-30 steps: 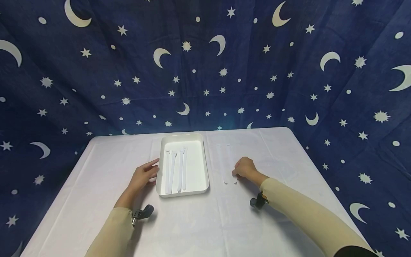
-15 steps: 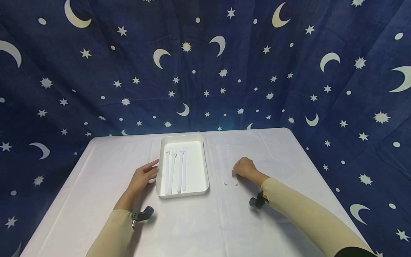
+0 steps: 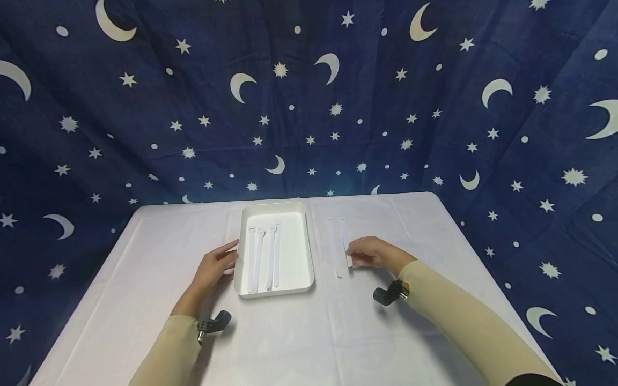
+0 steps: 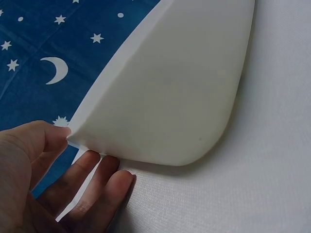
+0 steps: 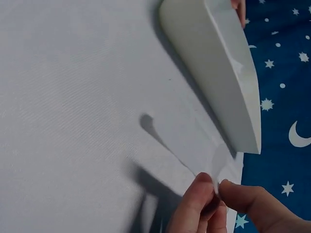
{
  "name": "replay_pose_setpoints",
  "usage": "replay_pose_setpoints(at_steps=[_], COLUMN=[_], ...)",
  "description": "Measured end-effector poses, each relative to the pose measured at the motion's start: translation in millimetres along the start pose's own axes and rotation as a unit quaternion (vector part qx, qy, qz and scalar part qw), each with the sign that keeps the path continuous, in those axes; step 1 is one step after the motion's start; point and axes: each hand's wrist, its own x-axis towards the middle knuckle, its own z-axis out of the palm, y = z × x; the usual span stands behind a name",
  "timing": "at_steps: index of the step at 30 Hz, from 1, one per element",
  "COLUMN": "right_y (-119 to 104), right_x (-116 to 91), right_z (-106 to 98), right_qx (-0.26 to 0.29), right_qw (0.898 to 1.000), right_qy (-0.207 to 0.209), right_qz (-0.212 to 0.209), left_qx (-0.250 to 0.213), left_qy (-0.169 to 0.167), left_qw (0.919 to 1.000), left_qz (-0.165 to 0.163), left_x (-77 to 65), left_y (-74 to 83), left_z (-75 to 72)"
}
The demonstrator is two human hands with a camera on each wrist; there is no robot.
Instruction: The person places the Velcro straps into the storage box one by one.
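Observation:
My left hand (image 3: pixel 215 268) holds the left side of a shallow white tray (image 3: pixel 301 289), thumb at the rim and other fingers against the outer wall in the left wrist view. Several white straps with wider heads, like hook-and-loop cable ties, lie lengthwise in the tray. To its right my right hand (image 3: pixel 369 252) pinches another such white strap (image 3: pixel 350 261) between thumb and forefinger. This strap's near end is bent up off the cloth, while its far part stretches away beyond the fingers. Beside it, nearer the tray, one more white strap (image 3: pixel 335 257) lies straight on the table.
A white cloth covers the table (image 3: pixel 299 343), so the pale straps barely stand out against it. A dark blue curtain (image 3: pixel 309 96) with moons and stars hangs behind and at both sides. Each wrist carries a small black camera mount (image 3: pixel 214 321).
My right hand has turned, and the strap's near end, which lay on the cloth, now shows lifted at the fingertips. My left hand and the tray have stayed in place.

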Motion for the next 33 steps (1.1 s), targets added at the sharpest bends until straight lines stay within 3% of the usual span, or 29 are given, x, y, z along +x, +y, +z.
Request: replay_pose_setpoints(at_steps=[10, 33], right_y=[-8, -35], right_x=[-8, -24], right_z=[-1, -15], right_qx=[0.092, 0.12], right_qw=[0.994, 0.991], right_qy=[-0.048, -0.051], right_qz=[0.025, 0.032], left_qx=[0.001, 0.002], left_qy=[0.005, 0.001], left_qw=[1.0, 1.0], left_qz=[-0.006, 0.002], left_x=[-1.4, -0.7], left_y=[0.4, 1.2], left_z=[-0.1, -1.0])
